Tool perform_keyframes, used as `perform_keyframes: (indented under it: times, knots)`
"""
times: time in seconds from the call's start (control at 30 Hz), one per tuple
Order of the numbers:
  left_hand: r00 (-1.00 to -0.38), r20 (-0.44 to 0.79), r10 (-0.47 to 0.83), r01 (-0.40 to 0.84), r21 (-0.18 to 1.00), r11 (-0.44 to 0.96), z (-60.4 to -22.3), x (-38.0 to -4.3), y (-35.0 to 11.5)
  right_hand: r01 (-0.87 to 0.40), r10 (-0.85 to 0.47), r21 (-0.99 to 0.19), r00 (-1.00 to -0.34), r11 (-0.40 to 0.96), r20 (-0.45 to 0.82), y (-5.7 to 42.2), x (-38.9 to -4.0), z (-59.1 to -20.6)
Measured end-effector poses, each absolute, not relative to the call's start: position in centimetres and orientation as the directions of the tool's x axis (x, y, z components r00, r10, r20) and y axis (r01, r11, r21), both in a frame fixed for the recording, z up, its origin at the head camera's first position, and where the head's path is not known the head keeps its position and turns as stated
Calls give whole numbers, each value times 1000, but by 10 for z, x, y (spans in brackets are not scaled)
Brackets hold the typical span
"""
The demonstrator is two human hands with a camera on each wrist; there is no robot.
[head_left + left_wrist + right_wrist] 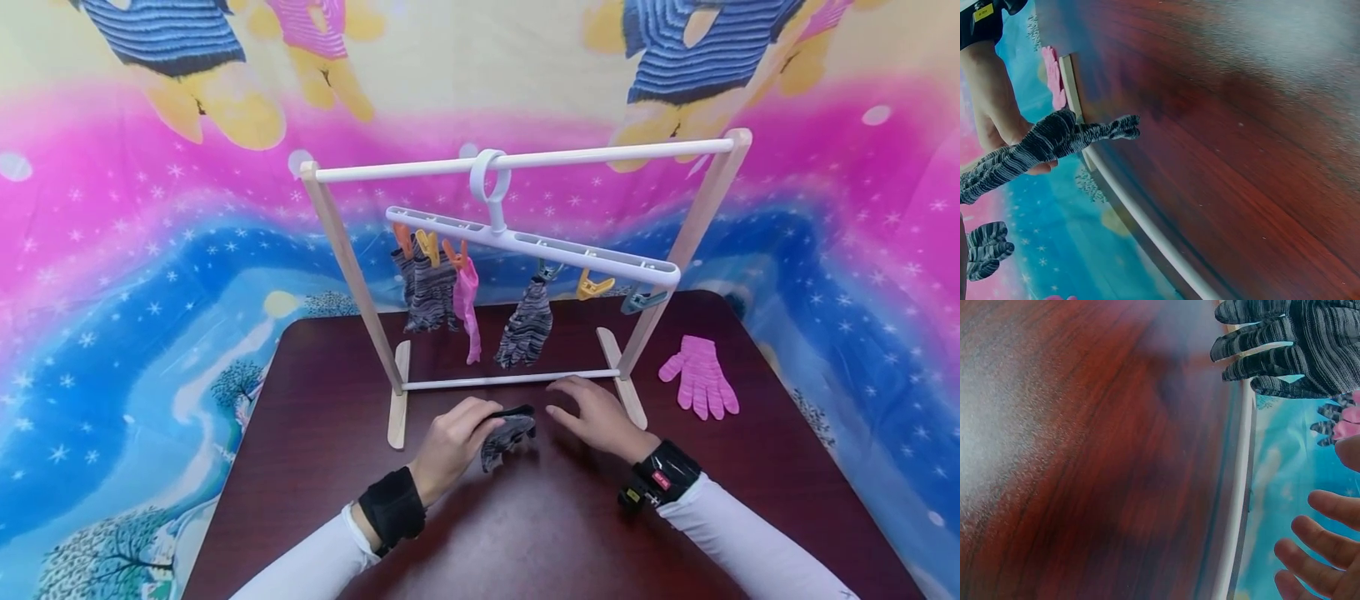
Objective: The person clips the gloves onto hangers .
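Observation:
My left hand pinches a black-and-grey striped knit glove by its cuff, over the table before the rack. The glove's fingers hang spread out in the right wrist view. Just right of it, my right hand is held with fingers apart, touching nothing. Behind the hands, a white clip hanger hangs from the rack's top bar. Its clips hold striped gloves and a pink glove on the left, and another striped glove near the middle.
A yellow clip and a grey-blue clip at the hanger's right end hold nothing. The wooden rack's feet stand on the dark red table. A pink glove lies flat right of the rack. Patterned cloth surrounds the table.

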State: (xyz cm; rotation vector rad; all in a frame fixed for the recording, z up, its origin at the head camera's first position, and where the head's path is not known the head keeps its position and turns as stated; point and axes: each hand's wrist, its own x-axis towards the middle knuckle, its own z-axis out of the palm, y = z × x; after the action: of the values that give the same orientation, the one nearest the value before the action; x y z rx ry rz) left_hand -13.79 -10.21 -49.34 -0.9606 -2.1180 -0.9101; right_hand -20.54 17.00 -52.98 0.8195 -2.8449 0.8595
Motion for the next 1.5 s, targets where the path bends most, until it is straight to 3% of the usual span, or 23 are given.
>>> perform_keyframes:
  times: [0.43, 0.8, 1.5]
  knots:
    - [-567, 736, 371, 779, 334, 530, -477, -141, -84, -493, -400, -549, -870, 675, 290, 172, -209, -501]
    - [-557, 737, 382, 787, 322, 526, -465, -150, -72, -491, -326, -624, -871, 608, 368, 179, -211, -468]
    - [-569, 734, 371, 780, 340, 525, -443, -161, -55, -460, -190, -753, -886, 471, 422, 168, -202, -418]
